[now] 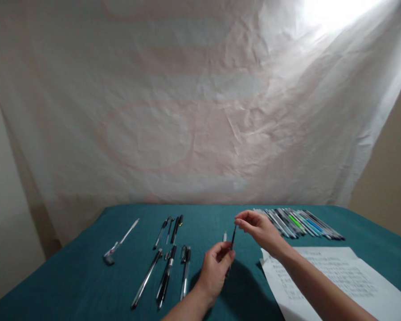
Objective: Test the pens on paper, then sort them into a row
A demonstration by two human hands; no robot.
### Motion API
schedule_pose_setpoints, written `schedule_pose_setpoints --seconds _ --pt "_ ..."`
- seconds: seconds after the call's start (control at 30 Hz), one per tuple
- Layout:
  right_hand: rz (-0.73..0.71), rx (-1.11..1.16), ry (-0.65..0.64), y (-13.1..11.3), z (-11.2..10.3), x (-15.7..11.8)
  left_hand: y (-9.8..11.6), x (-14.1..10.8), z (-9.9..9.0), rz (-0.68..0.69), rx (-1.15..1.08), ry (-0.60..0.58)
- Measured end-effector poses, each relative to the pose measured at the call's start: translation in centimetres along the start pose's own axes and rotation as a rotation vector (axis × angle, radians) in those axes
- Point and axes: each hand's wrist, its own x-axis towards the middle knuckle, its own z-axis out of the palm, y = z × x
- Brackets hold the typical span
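Observation:
Near the middle of the table, my left hand (217,267) is closed around a dark, slim pen (233,238) that stands nearly upright. Above it, the thumb and fingertips of my right hand (259,227) pinch the pen's upper end. Whether that end is a refill or the pen's own tip is too small to make out. A pale, pen-like end (224,236) shows just behind my left fingers; I cannot tell if it is held or lying there. The lower part of the pen is mostly hidden by my left hand.
Several clear and black pens (169,272) lie left of my hands, with more pens (173,229) behind them. Farther left are a thin white stick and a small crumpled item (109,256). A row of pens (300,223) and written paper sheets (334,276) lie right.

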Motion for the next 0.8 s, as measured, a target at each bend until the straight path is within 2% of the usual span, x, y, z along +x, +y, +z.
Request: schedule_pose_setpoints --seconds 0.2,0.4,0.5,0.6,0.67,0.8 --pt "0.031 0.03 -0.129 -0.2 0.4 -0.4 0.0 0.0 0.0 0.017 -0.015 -0.017" --pt "0.045 -0.016 -0.169 -0.5 0.1 -0.4 0.5 -0.2 0.0 -0.008 -0.02 0.009" --pt "0.054 -0.043 -0.162 0.6 0.0 0.0 0.6 -0.2 0.1 -0.006 -0.029 0.046" --pt "0.018 -0.219 -0.145 2.9 0.4 0.1 0.5 -0.1 0.0 -0.008 -0.052 0.098" --pt "-0.076 -0.409 -0.139 4.4 1.0 -0.1 0.3 0.0 0.0 -0.023 -0.061 0.148" --pt "-0.298 -0.713 -0.253 6.0 2.6 -1.1 -0.1 0.3 0.0 -0.025 -0.05 0.199"
